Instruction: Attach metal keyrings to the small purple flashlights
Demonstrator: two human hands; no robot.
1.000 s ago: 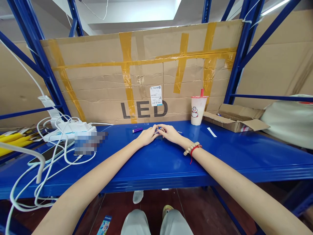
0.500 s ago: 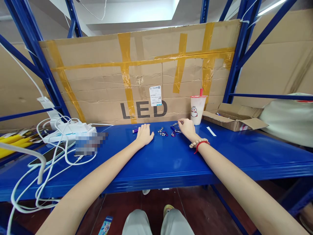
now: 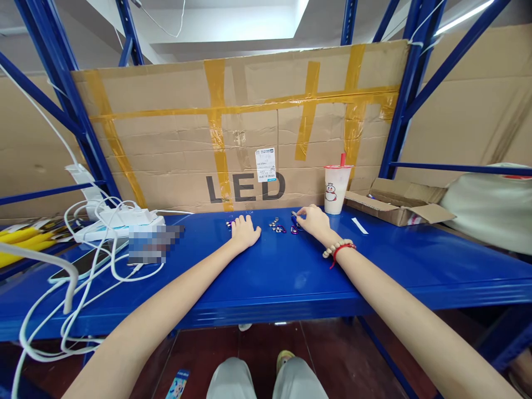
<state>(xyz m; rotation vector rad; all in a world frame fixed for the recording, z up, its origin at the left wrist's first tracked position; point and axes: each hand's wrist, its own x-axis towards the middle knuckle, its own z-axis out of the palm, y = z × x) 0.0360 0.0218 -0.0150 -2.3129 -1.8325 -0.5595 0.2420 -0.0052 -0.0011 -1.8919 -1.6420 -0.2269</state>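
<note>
My left hand (image 3: 245, 233) rests on the blue tabletop with its fingers spread, beside a small purple-blue item (image 3: 229, 224) partly covered by it. My right hand (image 3: 315, 223) is farther right, thumb and fingertips closed on a small blue trinket (image 3: 295, 219) that they partly hide. Between the hands lie several small silvery metal pieces (image 3: 274, 223) and a small purple clip-like piece (image 3: 283, 229). Another purple piece (image 3: 294, 230) sits just below the right fingertips. These parts are too small to make out fully.
Behind stands a taped cardboard sheet (image 3: 174, 160). A drink cup (image 3: 336, 191) with a red straw, a paper strip (image 3: 359, 225) and an open cardboard box (image 3: 376, 208) are to the right. White cables (image 3: 85, 288), a power strip (image 3: 124, 219) and a phone (image 3: 83, 266) occupy the left.
My right hand has shifted slightly left and toward me, its fingertips now over the blue trinket. The left hand stays nearly in place.
</note>
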